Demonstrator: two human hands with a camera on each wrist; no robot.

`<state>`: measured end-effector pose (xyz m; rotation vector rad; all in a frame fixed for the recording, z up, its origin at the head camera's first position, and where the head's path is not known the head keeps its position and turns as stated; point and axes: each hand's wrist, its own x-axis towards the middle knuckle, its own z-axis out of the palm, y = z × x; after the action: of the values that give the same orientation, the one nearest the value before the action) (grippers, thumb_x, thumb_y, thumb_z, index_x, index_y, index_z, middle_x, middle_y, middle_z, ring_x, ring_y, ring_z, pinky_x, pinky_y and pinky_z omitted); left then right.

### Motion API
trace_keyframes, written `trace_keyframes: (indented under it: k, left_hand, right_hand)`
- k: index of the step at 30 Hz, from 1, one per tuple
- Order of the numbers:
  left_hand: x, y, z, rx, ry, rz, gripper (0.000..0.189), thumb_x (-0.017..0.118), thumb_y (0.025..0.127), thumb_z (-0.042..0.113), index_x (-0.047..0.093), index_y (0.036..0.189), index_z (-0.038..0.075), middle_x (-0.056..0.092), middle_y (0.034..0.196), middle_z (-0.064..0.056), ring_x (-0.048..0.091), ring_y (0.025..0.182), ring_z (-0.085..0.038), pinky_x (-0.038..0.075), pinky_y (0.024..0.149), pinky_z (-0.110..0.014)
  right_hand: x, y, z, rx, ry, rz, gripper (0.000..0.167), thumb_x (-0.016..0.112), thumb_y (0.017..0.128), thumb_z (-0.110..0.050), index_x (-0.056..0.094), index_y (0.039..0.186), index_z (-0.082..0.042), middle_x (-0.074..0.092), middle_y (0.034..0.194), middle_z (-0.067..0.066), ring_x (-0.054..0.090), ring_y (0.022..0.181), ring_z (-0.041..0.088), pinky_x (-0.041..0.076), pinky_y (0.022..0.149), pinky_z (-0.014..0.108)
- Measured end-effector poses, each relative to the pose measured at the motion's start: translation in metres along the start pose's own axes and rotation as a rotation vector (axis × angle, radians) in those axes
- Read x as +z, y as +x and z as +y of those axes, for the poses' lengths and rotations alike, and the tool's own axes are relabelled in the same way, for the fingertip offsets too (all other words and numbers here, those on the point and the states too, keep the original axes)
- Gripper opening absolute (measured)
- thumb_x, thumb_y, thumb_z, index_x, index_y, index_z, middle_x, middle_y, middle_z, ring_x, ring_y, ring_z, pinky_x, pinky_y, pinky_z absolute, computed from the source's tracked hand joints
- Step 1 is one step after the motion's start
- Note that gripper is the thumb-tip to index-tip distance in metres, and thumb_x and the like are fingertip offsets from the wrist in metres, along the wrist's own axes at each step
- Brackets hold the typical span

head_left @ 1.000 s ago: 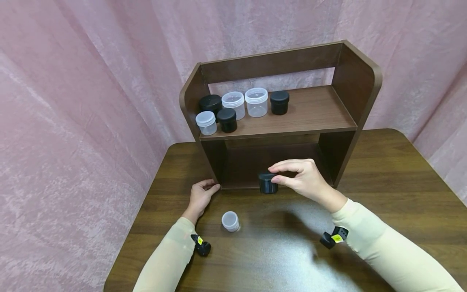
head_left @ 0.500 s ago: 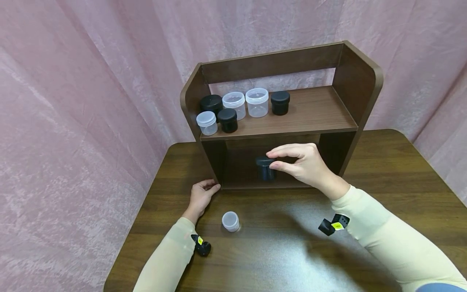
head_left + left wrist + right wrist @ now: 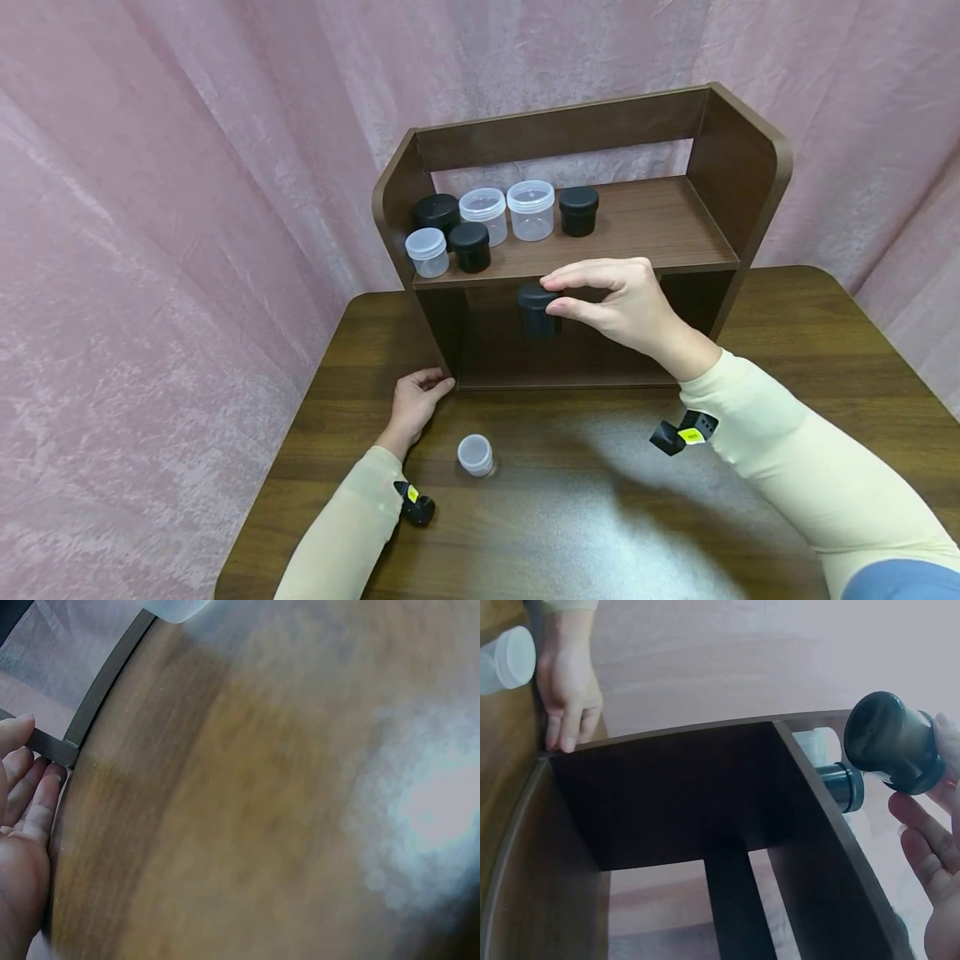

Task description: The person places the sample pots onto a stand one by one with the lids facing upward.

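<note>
In the head view my right hand [image 3: 626, 304] pinches a small black lidded jar [image 3: 536, 312] by its lid, between thumb and fingers. The jar is upright in front of the brown wooden shelf unit [image 3: 585, 271], overlapping its lower compartment. From the right wrist, the held jar [image 3: 889, 746] appears beside the upper board's edge. My left hand [image 3: 415, 408] holds the bottom front corner of the unit's left side panel; in the left wrist view the fingers [image 3: 41, 810] and thumb lie on either side of the panel edge [image 3: 52, 746].
A small clear jar with a whitish lid [image 3: 475, 454] stands on the wooden table [image 3: 555, 517]. On the upper shelf are a large black jar [image 3: 435, 208], two large clear jars [image 3: 531, 212], a small clear jar [image 3: 427, 254] and two small black jars [image 3: 578, 210]. A pink curtain [image 3: 225, 167] hangs behind.
My right hand has raised the black jar from near the shelf unit's bottom edge to just below the upper board. The left hand stays at the corner.
</note>
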<state>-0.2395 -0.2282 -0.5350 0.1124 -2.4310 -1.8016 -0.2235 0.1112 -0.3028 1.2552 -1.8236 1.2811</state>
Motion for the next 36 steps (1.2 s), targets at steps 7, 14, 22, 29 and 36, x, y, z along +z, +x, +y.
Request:
trace_keyframes:
  k: [7,14,22,29,36]
  left_hand:
    - [0.001,0.001,0.000,0.022,-0.050,-0.006,0.033,0.077,0.083,0.014,0.068,0.110,-0.002,0.069,0.104,-0.014,0.063,0.095,-0.020,0.049,0.076,-0.022]
    - [0.000,0.000,0.000,0.010,-0.026,-0.003,0.032,0.077,0.083,0.016,0.069,0.109,0.001,0.069,0.105,-0.011,0.063,0.098,-0.020,0.050,0.078,-0.025]
    - [0.001,-0.001,-0.001,-0.001,-0.030,0.001,0.031,0.077,0.082,0.016,0.070,0.108,0.002,0.069,0.104,-0.011,0.063,0.097,-0.021,0.050,0.077,-0.024]
    - [0.001,0.000,-0.001,0.000,-0.028,0.003,0.029,0.078,0.082,0.016,0.071,0.107,0.002,0.070,0.102,-0.010,0.063,0.097,-0.020,0.050,0.076,-0.023]
    - [0.000,0.000,0.000,-0.002,-0.024,0.004,0.030,0.077,0.082,0.016,0.070,0.108,0.002,0.069,0.104,-0.011,0.063,0.097,-0.021,0.050,0.077,-0.023]
  right_hand:
    - [-0.002,0.017,0.003,-0.014,-0.012,0.018,0.032,0.085,0.061,0.009,0.076,0.090,-0.002,0.073,0.094,0.008,0.069,0.090,0.016,0.050,0.082,0.022]
    - [-0.004,0.033,0.016,0.026,-0.081,0.034,0.028,0.086,0.064,0.002,0.077,0.090,-0.003,0.073,0.097,0.007,0.069,0.092,0.022,0.048,0.084,0.019]
    - [0.003,0.042,0.033,0.139,-0.145,-0.001,0.023,0.084,0.073,-0.014,0.077,0.095,-0.008,0.073,0.101,0.000,0.067,0.098,0.013,0.051,0.082,0.025]
    - [0.008,0.048,0.036,0.229,-0.205,-0.022,0.024,0.082,0.077,-0.023,0.077,0.097,-0.011,0.072,0.105,-0.003,0.066,0.098,0.009,0.055,0.076,0.033]
    - [0.011,0.050,0.036,0.271,-0.289,-0.031,0.026,0.081,0.078,-0.027,0.077,0.100,-0.014,0.071,0.109,-0.005,0.067,0.091,0.008,0.054,0.070,0.032]
